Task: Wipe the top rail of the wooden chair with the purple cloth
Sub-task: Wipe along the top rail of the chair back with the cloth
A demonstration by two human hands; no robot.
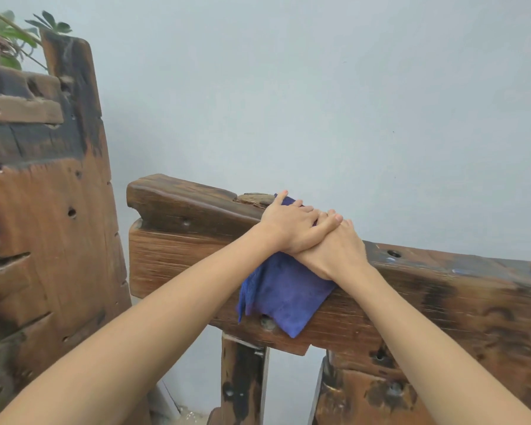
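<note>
The purple cloth (284, 294) is draped over the top rail (436, 271) of the dark, worn wooden chair and hangs down its near face. My right hand (337, 256) lies palm-down on the cloth and presses it to the rail. My left hand (292, 223) rests flat across the back of my right hand. Its thumb reaches the cloth's far edge. The part of the cloth on top of the rail is mostly hidden under both hands.
A taller piece of rough wooden furniture (49, 210) stands close on the left, with a potted plant (10, 35) behind its top. A plain grey wall (319, 87) is right behind the rail. Chair posts (242, 381) drop below the rail.
</note>
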